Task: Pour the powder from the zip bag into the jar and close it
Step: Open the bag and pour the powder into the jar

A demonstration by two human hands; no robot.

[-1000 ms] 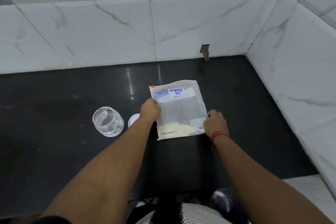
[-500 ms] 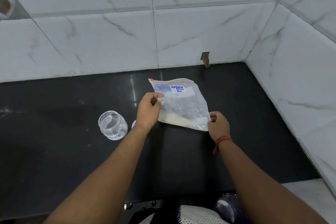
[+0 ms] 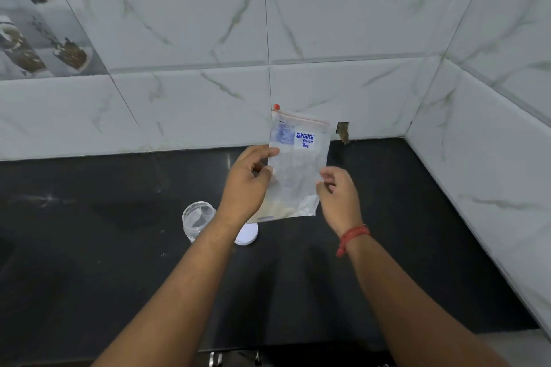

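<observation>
A clear zip bag [image 3: 296, 164] with blue print and a red slider at its top left corner hangs upright above the counter, zip uppermost. Pale powder lies in its bottom. My left hand [image 3: 246, 182] pinches the bag's left edge. My right hand [image 3: 338, 195], with a red thread on the wrist, pinches the right edge. The open clear jar [image 3: 196, 219] stands on the black counter [image 3: 104, 262] just left of my left forearm. Its white lid [image 3: 249, 235] lies flat beside it, partly hidden by that forearm.
White marble-pattern tiles form the back wall and the right side wall [image 3: 492, 158], which meet in a corner. A small chipped hole [image 3: 343, 131] sits at the base of the back wall. The counter's front edge runs near the bottom of the view.
Both hands have lifted the bag off the counter and raised it upright, and the powder has settled at its bottom. The jar and lid have stayed put.
</observation>
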